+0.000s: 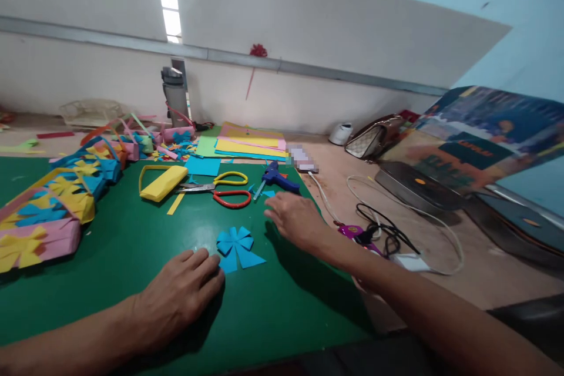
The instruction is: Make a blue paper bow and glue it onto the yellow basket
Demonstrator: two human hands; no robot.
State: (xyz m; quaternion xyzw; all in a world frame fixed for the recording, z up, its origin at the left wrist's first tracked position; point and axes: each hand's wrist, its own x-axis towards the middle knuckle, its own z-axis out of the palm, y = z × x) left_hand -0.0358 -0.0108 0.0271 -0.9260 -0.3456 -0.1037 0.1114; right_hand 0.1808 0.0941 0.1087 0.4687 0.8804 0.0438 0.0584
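Observation:
A blue paper bow (237, 244) with two tails lies on the green mat. My left hand (185, 285) rests just left of it, palm down, with loosely bent fingers and nothing visible in them. Out over the mat, my right hand (294, 216) is held with its fingers stretched forward and slightly apart, beside a blue hot glue gun (278, 178). Left of the glue gun lie scissors (220, 188) with one yellow and one red handle, their blades touching or close to a small yellow paper basket (164, 183). A yellow paper strip (176, 202) lies below the blades.
Colourful paper baskets with bows (57, 200) line the left side. Behind are paper scraps (176, 150), coloured sheets (251, 142) and a grey bottle (175, 97). At right are a purple power strip (355, 230), tangled cables (392, 229), a phone (303, 158) and dark cases (414, 188).

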